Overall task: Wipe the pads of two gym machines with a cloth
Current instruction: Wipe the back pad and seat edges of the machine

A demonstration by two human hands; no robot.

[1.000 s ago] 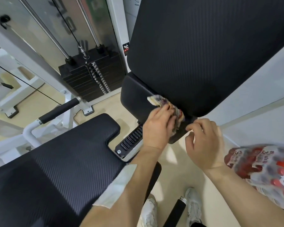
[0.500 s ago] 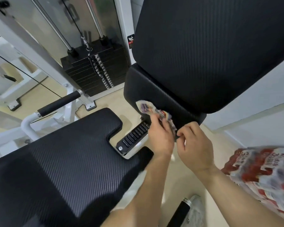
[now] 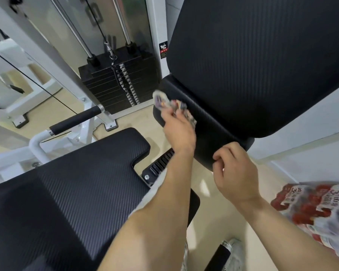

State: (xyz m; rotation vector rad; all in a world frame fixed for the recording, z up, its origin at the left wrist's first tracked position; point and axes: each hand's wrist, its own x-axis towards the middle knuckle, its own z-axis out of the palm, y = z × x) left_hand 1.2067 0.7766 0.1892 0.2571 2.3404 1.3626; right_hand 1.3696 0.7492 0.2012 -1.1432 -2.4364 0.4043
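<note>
My left hand (image 3: pixel 179 132) grips a crumpled patterned cloth (image 3: pixel 165 101) and presses it against the left end of the black lower edge (image 3: pixel 209 124) of the big back pad (image 3: pixel 258 55). My right hand (image 3: pixel 235 173) hovers at the right end of that lower edge, fingers curled, holding nothing that I can see. A second black textured seat pad (image 3: pixel 67 192) lies below and to the left, under my left forearm.
A black weight stack (image 3: pixel 115 85) with chrome guide rods stands behind on a white frame. A black-gripped handle bar (image 3: pixel 76 119) juts out at left. A pack of red-labelled bottles (image 3: pixel 317 210) sits at lower right. Pale floor lies between the pads.
My left hand has slid the cloth leftward along the back pad's lower edge, away from my right hand. My right hand let go of the cloth and stayed at the right end.
</note>
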